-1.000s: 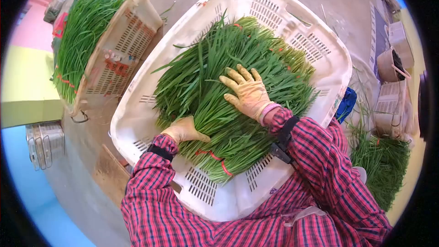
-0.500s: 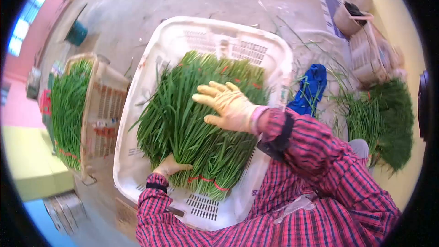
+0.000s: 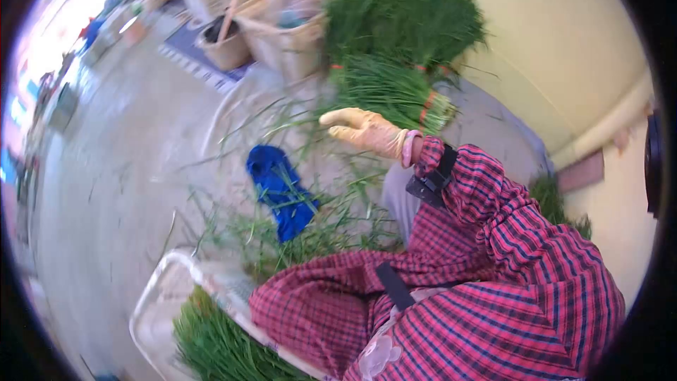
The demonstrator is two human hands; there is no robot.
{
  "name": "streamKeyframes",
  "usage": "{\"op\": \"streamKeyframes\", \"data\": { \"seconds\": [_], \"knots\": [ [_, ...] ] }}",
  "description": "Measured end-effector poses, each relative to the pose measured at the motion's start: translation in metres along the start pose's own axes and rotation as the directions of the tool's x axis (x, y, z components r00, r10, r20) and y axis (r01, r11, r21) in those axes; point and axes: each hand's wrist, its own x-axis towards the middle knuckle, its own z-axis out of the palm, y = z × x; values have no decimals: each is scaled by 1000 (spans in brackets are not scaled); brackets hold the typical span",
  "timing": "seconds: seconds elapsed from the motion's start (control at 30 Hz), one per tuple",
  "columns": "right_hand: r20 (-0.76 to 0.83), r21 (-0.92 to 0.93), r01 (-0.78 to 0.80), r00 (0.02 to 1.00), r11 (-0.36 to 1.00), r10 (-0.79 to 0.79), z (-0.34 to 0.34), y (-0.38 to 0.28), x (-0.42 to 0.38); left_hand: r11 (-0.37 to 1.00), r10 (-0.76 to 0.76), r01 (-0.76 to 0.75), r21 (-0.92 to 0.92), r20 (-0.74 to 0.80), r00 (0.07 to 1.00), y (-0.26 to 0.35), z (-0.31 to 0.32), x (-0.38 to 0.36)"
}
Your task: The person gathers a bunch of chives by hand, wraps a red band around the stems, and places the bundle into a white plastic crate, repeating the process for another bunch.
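Chive bundle [image 3: 384, 92] lies just beyond right hand [image 3: 367, 130], grip spread empty; bare floor [image 3: 113, 169] leftward.

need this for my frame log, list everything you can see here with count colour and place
bundled greens: several bundles, green with red ties, stacked by the wall
white crate: one, bottom left, greens inside
blue cloth: one, on the floor, centre
loose leaves: many, green, scattered on the floor
containers: a few, beige, top left, blurred
right hand: one, yellowish glove, empty, fingers spread, near the bundles
left hand: hidden, only its red plaid sleeve shows
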Motion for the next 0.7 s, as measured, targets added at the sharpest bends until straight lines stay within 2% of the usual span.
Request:
{"op": "streamKeyframes", "data": {
  "seconds": [0.03,0.07,0.1,0.13,0.17,0.2,0.23,0.3,0.33,0.4,0.43,0.5,0.57,0.63,0.67,0.7],
  "knots": [
    [-56,105,-97,993,990,103,-24,33,-6,999,21,-22,44,39,999,22,14,12],
    [-89,101,-115,988,988,124,-47,59,-23,996,38,-45,78,86,996,37,26,21],
    [-78,174,-320,938,931,337,-73,85,-42,990,70,-84,113,125,990,59,49,25],
    [-51,244,-503,847,829,529,-96,110,-61,983,95,-120,138,174,980,76,68,33],
    [-114,254,-554,797,793,593,-110,143,-83,972,122,-162,168,227,966,92,89,41],
    [3,162,-653,750,740,661,-124,170,-80,965,126,-178,192,258,958,118,101,48],
    [-12,173,-657,744,734,668,-136,183,-100,954,138,-210,215,308,941,132,122,49],
    [-30,232,-776,597,587,802,-141,212,-126,925,163,-280,257,397,903,156,159,55],
    [-28,252,-776,591,578,806,-146,229,-130,910,170,-312,273,441,881,166,179,55],
    [-270,48,-784,586,618,764,-152,269,-132,875,177,-379,302,528,830,184,222,58],
    [-245,57,-786,587,615,772,-151,297,-111,859,177,-405,315,558,811,196,244,62],
    [-557,-189,-634,698,750,450,-164,335,-93,820,173,-467,332,633,754,212,287,64],
    [-664,-437,-638,704,634,251,-181,365,-69,782,177,-530,329,698,694,220,328,70],
    [-673,-449,-777,619,442,404,-203,327,-33,748,185,-582,319,742,644,226,363,79],
    [-661,-453,-768,631,453,407,-217,331,-5,740,188,-598,309,758,624,234,375,82],
    [-661,-539,-760,649,363,378,-224,343,7,728,183,-613,307,774,606,233,387,87]
  ]
}}
